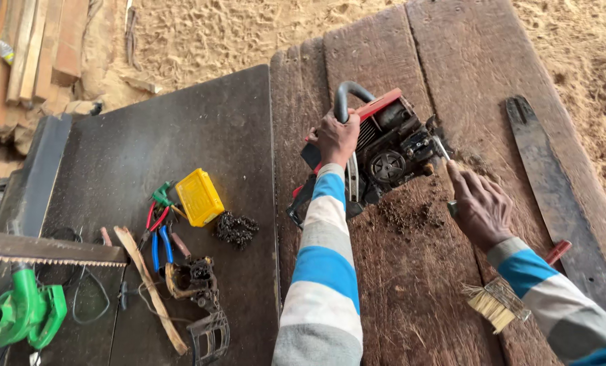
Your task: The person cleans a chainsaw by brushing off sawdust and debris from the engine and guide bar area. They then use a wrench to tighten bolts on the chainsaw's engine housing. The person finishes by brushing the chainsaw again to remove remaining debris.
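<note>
My left hand [337, 137] is closed round the curved grey handle bar [349, 95] of the stripped red-and-black chainsaw engine [387, 149], which lies tipped on its side on the dark worn wooden planks [398, 285], and I take that engine as my landmark. My right hand [479, 207], just right of the engine, has its fingers pinched round a slim metal tool [442, 150] whose tip goes into the engine's exposed side; what sort of tool it is I cannot tell. I judge the engine heavy, rigid and oily, with sharp fins and loose parts, so the handle bar is the safe place to grip it. One heap of dark crumbly debris [404, 213] lies just below the engine. Well right of it lies one long black guide bar [554, 196], and below right one straw-bristled brush [496, 305] with a red-handled tool [558, 251] beside it. Left of the engine, on the black metal sheet [181, 122], I count one yellow plastic box [198, 196], one coiled dark saw chain [235, 229], two pairs of pliers [159, 227], one rusty engine part [193, 279] and one wooden stick [150, 288]. Far left sits one green blower [25, 313].
</note>
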